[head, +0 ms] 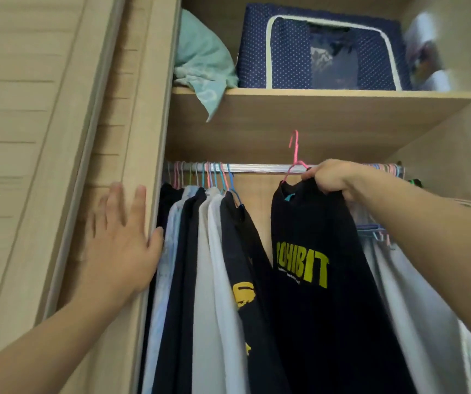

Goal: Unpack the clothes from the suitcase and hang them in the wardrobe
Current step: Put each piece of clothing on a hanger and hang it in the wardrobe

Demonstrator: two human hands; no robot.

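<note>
In the middle of the wardrobe (149, 137), a black shirt (322, 280) with yellow letters hangs on a pink hanger (295, 157). Its hook pokes up above the rail (257, 168). The right hand (332, 177) holds the shirt's top, fingers curled tight. The left hand (123, 240) lies flat on the wardrobe edge, fingers apart. More clothes (205, 265) hang on the left. Up on the shelf (313, 95) are a blue dotted box (282, 52) holding something dark and a green cloth (200, 61).

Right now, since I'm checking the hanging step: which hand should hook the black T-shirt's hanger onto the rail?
Right hand: it grips the black T-shirt on its pink hanger, hook above the rail. Left hand lies open on the wardrobe frame.
</note>
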